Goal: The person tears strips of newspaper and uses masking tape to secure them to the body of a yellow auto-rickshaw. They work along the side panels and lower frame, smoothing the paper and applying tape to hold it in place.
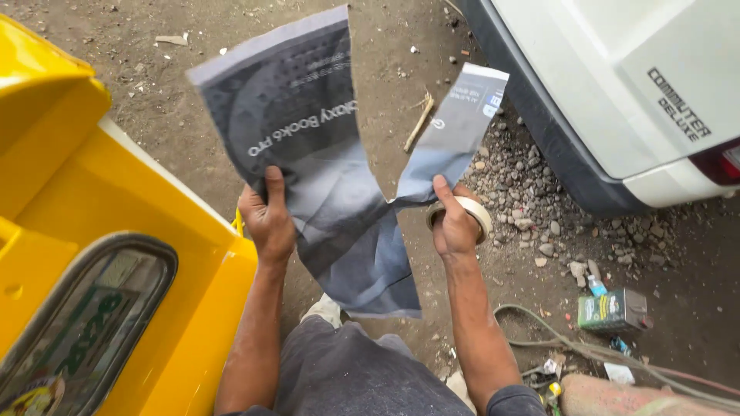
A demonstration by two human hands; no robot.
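Two hands up in front, and a big sheet of dark printed paper [324, 177] is splitting between them. Left hand [266, 223] is clamped on the wide piece, thumb pressed flat on the printed face, fingers hidden behind, so the sheet stands up and stays taut. Right hand [453, 227] pinches the narrow strip [455, 131] at the bottom of the tear, which looks like why that strip leans away to the outside. Same hand has a roll of masking tape [472, 214] caught against its fingers, apparently parked there so both hands stay free for the paper. Lower end of the sheet hangs down between the forearms, over the grey trousers [354, 377]. Outside the left hand sits a yellow vehicle body [116, 200]; beyond the right hand, a white van bumper [617, 115] above gravel, and a small green box [613, 310] on the dirt ground
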